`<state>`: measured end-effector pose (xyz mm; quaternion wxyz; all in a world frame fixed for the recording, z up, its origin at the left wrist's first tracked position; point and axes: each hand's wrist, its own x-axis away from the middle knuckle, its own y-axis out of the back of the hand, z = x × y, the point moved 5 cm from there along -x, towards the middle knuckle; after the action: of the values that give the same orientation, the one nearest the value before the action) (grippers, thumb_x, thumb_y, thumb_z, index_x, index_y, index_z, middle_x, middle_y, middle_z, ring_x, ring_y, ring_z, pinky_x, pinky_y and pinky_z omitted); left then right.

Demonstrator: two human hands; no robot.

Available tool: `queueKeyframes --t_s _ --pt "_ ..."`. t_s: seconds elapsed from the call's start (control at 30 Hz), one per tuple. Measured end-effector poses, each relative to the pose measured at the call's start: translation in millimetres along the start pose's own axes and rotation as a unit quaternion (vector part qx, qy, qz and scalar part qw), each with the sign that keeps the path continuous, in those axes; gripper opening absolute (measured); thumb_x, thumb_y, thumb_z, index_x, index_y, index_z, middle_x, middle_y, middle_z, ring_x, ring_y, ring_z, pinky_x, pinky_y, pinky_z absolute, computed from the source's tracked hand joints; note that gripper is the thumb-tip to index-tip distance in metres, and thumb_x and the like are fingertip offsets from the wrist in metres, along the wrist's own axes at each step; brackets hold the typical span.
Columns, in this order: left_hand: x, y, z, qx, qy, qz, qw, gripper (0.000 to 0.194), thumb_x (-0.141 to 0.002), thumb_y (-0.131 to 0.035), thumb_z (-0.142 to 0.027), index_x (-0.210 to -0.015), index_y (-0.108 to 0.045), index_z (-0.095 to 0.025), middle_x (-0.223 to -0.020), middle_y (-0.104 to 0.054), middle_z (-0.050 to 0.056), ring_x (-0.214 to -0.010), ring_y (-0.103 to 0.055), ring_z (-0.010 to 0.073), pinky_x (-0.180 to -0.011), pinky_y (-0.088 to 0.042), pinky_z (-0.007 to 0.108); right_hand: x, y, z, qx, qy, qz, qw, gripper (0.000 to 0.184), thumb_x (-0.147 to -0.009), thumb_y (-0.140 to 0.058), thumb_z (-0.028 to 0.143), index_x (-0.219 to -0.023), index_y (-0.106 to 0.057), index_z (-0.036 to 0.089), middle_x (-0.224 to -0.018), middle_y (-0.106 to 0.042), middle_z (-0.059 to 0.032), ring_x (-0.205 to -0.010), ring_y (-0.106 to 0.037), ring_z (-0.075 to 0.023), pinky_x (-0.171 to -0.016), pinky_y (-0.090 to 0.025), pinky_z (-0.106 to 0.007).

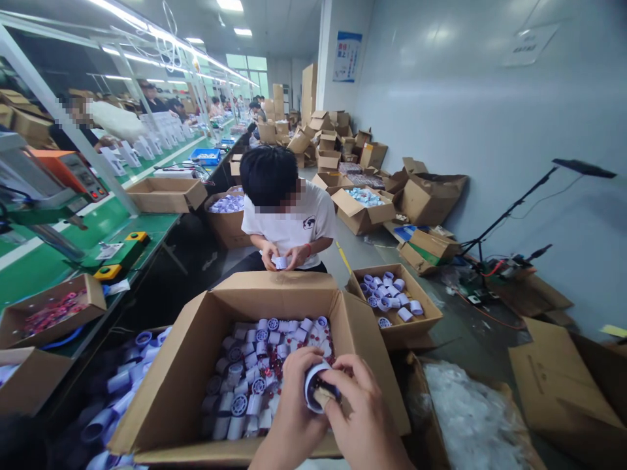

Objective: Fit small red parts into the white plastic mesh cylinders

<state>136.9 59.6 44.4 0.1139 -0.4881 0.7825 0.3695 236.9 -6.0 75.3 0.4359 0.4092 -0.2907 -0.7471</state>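
Note:
My left hand (294,398) and my right hand (360,408) meet over the near edge of a big open cardboard box (181,365). Both are closed round one small white cylindrical part (313,385) with a dark inside; my right thumb presses into its opening. The box below holds several similar white and lilac cylindrical parts (255,372) mixed with small red pieces.
A person in a white T-shirt (289,222) sits across the box, handling a white part. A smaller box of parts (396,300) stands at the right, a bag of clear plastic (470,418) near right, a green workbench (59,261) with boxes on the left. Cartons fill the back.

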Motion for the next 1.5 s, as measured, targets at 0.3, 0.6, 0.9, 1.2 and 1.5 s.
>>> queueKeyframes --t_s 0.3,0.6,0.9,1.2,1.5 --pt "0 1.8 4 0.061 0.019 0.011 0.998 0.051 -0.065 -0.065 -0.013 -0.108 -0.042 -0.026 -0.110 -0.056 0.008 -0.103 -0.061 0.0223 -0.087 -0.056 0.040 -4 -3 6 -0.064 -0.026 -0.033 0.997 0.034 -0.068 -0.056 -0.002 -0.081 -0.071 0.026 -0.089 -0.071 -0.0038 -0.079 -0.069 -0.0150 -0.071 -0.059 -0.025" --pt "-4 3.3 5 0.081 0.011 0.025 0.996 0.048 -0.062 -0.061 -0.006 -0.103 -0.045 -0.026 -0.104 -0.058 0.006 -0.099 -0.061 0.0203 -0.086 -0.055 0.038 4 -22 -8 -0.228 -0.186 -0.088 0.952 0.022 -0.066 -0.055 0.004 -0.077 -0.058 0.024 -0.079 -0.068 -0.0001 -0.072 -0.066 -0.0150 -0.067 -0.055 -0.025" --pt "-3 4.9 11 0.018 -0.040 -0.029 0.999 0.037 -0.069 -0.061 -0.016 -0.102 -0.047 -0.025 -0.102 -0.062 0.006 -0.096 -0.063 0.0209 -0.081 -0.055 0.039 -3 -46 -1 -0.394 -0.320 0.021 0.861 0.038 -0.072 -0.049 0.009 -0.105 -0.059 0.025 -0.116 -0.068 -0.0051 -0.111 -0.061 -0.0209 -0.104 -0.044 -0.041" --pt "-11 10.9 13 0.009 -0.069 0.013 0.998 0.040 -0.063 -0.061 -0.008 -0.097 -0.048 -0.025 -0.096 -0.061 0.005 -0.087 -0.064 0.0192 -0.073 -0.058 0.034 -4 -52 0 -0.411 -0.307 -0.034 0.858 0.029 -0.067 -0.051 0.006 -0.089 -0.061 0.022 -0.097 -0.072 -0.0047 -0.097 -0.066 -0.0210 -0.093 -0.049 -0.038" --pt "11 -15.5 74 0.061 -0.007 0.053 0.997 0.035 -0.068 -0.063 -0.019 -0.101 -0.055 -0.026 -0.099 -0.068 0.007 -0.092 -0.068 0.0250 -0.077 -0.060 0.042 -3 -86 -31 -0.449 -0.349 -0.042 0.821 0.036 -0.056 -0.059 0.006 -0.087 -0.065 0.023 -0.087 -0.074 -0.0003 -0.087 -0.069 -0.0198 -0.083 -0.053 -0.034"
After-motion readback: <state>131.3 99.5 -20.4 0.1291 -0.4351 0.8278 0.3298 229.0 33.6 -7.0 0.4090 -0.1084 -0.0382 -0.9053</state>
